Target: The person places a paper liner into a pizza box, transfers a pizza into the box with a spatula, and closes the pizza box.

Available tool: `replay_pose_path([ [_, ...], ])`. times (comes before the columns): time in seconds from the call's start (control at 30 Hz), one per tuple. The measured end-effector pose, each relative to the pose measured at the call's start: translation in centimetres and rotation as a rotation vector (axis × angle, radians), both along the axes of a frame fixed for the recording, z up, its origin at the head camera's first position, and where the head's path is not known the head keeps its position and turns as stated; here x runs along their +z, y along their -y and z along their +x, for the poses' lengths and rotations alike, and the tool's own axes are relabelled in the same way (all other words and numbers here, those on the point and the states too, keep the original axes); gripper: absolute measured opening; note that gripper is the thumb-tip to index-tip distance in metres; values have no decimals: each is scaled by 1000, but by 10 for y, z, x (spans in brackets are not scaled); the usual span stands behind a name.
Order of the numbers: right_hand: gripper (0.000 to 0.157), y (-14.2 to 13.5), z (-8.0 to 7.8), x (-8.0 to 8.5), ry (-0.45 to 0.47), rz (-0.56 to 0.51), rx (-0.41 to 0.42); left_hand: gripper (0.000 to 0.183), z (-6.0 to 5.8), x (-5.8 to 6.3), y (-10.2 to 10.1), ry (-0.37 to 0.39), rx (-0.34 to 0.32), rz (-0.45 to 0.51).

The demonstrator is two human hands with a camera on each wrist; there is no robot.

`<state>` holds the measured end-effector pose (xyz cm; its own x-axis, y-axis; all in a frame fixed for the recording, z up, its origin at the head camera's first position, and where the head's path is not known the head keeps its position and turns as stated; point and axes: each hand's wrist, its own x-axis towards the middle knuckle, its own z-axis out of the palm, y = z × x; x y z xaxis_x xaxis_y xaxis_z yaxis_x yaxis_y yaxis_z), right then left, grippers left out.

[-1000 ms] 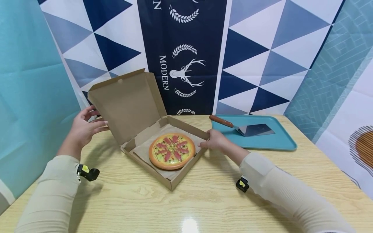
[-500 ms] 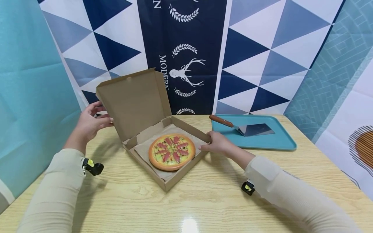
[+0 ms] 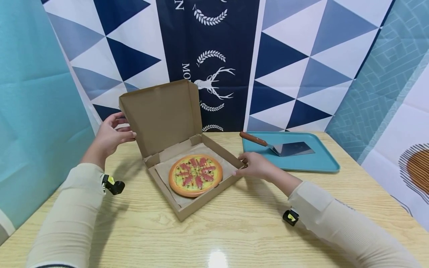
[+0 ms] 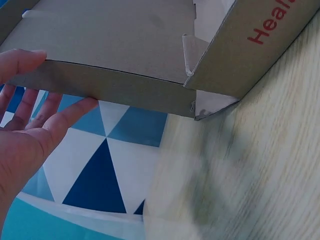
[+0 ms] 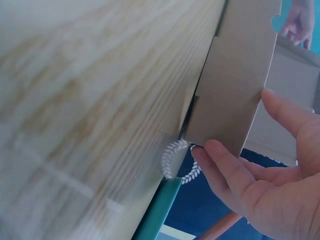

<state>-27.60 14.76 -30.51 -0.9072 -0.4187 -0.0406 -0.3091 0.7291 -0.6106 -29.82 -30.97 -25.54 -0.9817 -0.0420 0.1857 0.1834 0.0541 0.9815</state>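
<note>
A cardboard pizza box [image 3: 209,199] stands on the table with its lid [image 3: 161,117] raised at the left rear. Inside, a pizza [image 3: 196,175] with an orange crust and red slices lies on a paper liner [image 3: 162,172]. My left hand [image 3: 112,136] holds the lid by its left side flap; the left wrist view has the thumb on one side of the flap and the fingers behind it. At the box's right corner my right hand [image 3: 256,165] pinches the low wall, thumb at the top edge and fingertips on the outer face in the right wrist view.
A teal tray [image 3: 321,162] sits at the back right. On it lies a pizza server [image 3: 295,149] with a wooden handle that reaches over the tray's left rim. Patterned cloth [image 3: 285,74] hangs behind the wooden table [image 3: 144,238].
The box has turned clockwise as seen from above: its near corner swung left and its lid shifted right. Both hands moved along with it, keeping their places on the lid and the right corner.
</note>
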Motion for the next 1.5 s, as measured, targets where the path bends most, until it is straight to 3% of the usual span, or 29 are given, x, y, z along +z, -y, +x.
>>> replay_pose_path([
  [0.2,53,1,1,1,-11,25,-19,78,-5,1,-6,6,0,-52],
  [0.37,60,2,4,3,-50,63,-9,76,-9,3,-13,6,16,-82],
  [0.6,39,4,9,6,-102,89,41,75,-17,5,-23,14,34,-74],
  [0.8,38,3,12,8,-115,108,47,81,-22,7,-32,11,50,-108],
  [1.5,31,-3,24,7,-189,131,60,82,-52,10,-57,17,13,-76],
])
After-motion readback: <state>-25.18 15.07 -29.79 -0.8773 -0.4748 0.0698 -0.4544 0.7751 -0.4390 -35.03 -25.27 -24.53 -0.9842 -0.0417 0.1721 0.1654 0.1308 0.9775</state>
